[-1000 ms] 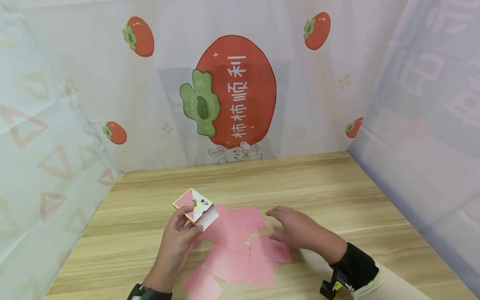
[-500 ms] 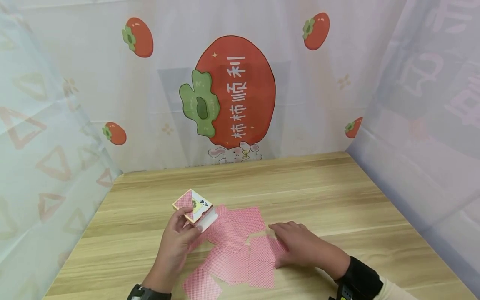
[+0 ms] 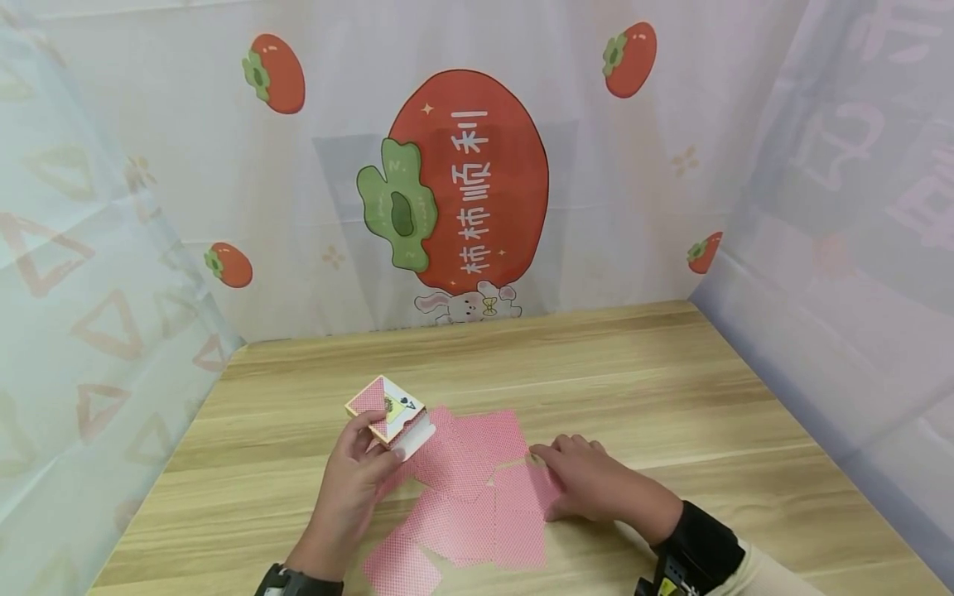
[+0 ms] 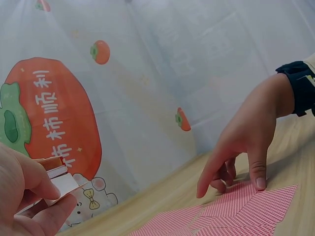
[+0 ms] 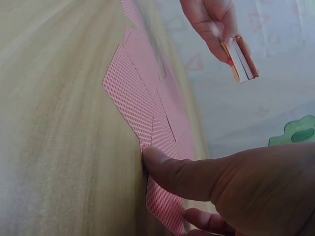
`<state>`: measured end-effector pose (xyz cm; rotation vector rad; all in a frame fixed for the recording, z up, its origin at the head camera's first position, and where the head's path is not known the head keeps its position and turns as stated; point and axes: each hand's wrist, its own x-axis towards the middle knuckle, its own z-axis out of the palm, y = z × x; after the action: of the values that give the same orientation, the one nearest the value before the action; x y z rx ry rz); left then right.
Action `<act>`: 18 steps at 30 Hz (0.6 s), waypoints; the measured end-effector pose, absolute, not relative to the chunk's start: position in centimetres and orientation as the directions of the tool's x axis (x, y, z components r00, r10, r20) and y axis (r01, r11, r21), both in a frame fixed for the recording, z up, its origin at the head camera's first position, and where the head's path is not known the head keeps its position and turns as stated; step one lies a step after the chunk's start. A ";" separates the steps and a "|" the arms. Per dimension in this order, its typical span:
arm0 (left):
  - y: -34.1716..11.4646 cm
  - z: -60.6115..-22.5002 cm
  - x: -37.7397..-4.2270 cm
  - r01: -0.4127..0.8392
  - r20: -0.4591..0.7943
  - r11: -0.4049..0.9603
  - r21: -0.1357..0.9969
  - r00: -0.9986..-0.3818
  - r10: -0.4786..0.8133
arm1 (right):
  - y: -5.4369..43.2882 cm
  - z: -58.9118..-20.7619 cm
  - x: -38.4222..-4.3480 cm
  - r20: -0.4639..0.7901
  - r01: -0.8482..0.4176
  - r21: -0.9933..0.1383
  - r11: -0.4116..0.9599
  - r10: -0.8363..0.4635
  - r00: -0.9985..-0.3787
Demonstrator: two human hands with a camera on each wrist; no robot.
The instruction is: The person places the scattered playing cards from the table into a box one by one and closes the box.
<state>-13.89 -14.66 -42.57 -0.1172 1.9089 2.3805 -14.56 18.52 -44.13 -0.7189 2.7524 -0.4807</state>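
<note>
My left hand (image 3: 354, 472) holds a playing card box (image 3: 389, 411), its fingers and thumb around the sides. The box is tilted, flap out, with an ace of spades printed on its face; white edges show in its opening in the right wrist view. To the right, my right hand (image 3: 596, 480) is down at the edge of the spread. Its thumb and fingers pinch opposite edges of a red-patterned playing card (image 5: 165, 201), which lies low over the others. Several more playing cards (image 3: 455, 521) lie back up, overlapping, between the hands.
The cards lie on a wood-grain table (image 3: 596, 364). Behind it hangs a white cloth (image 3: 596, 207) printed with persimmons, and more cloth closes off the left and right sides.
My right hand has come down onto the rightmost card, taken its edges, and shifted slightly left. The left hand and box stay almost where they were.
</note>
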 end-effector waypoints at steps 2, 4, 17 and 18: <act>-14.6 -42.6 -13.9 -0.118 -0.117 -0.210 0.971 -0.993 0.017 | 18.5 -44.1 -14.7 -0.166 -0.420 -0.390 0.819 -0.512 -0.843; -14.5 -42.5 -13.9 -0.116 -0.117 -0.206 0.972 -0.993 0.011 | 18.5 -44.0 -14.7 -0.169 -0.421 -0.391 0.818 -0.514 -0.841; -14.3 -42.6 -13.7 -0.097 -0.097 -0.221 0.970 -0.995 0.012 | 18.5 -44.3 -14.9 -0.177 -0.359 -0.560 0.747 -0.531 -0.829; -14.3 -42.6 -13.7 -0.095 -0.096 -0.224 0.970 -0.995 0.009 | 18.4 -44.3 -14.9 -0.177 -0.357 -0.568 0.742 -0.534 -0.827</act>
<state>-13.71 -14.31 -42.59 -0.1061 1.9135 2.4043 -14.87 18.44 -44.29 -0.6909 2.6137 -0.7545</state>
